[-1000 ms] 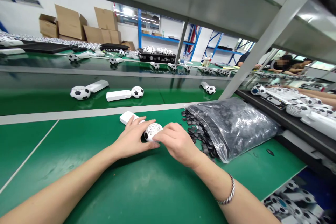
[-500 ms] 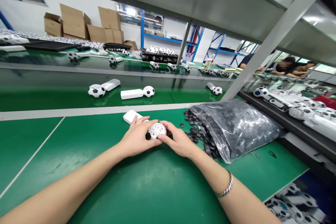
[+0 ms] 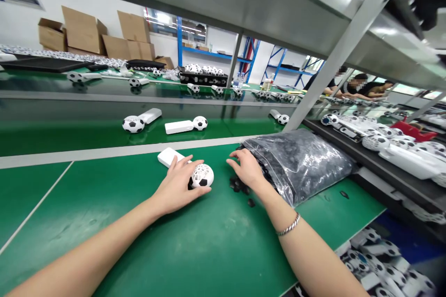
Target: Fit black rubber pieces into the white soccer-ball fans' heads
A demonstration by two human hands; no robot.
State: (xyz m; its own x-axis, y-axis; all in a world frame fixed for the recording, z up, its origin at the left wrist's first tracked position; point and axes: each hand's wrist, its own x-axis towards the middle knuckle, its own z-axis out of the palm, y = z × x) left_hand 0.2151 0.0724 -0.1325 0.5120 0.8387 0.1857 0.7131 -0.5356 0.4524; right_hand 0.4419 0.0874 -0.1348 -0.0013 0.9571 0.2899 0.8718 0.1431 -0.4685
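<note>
Lattice ball [image 3: 202, 176] rests on the green surface [image 3: 216, 236], gripped by your left hand [image 3: 176, 184], with its white handle [image 3: 167, 157] behind your fingers. Your right hand [image 3: 246, 169] is open, just beside black hexagon pieces [image 3: 237, 185] spilling from the plastic bag [image 3: 299, 164].

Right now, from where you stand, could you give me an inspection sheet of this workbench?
Surface: green bench mat, with a white line.
Job's things: white perforated ball joined to a white handle; small black pieces beside a clear bag full of them.
Grips: left hand rests on the ball; right hand is open beside the bag, nearest the pieces.
Clutter: one stray black piece on the mat.
Cables: nothing seen.
Surroundings: overhead shelf, cardboard boxes, distant co-worker.
</note>
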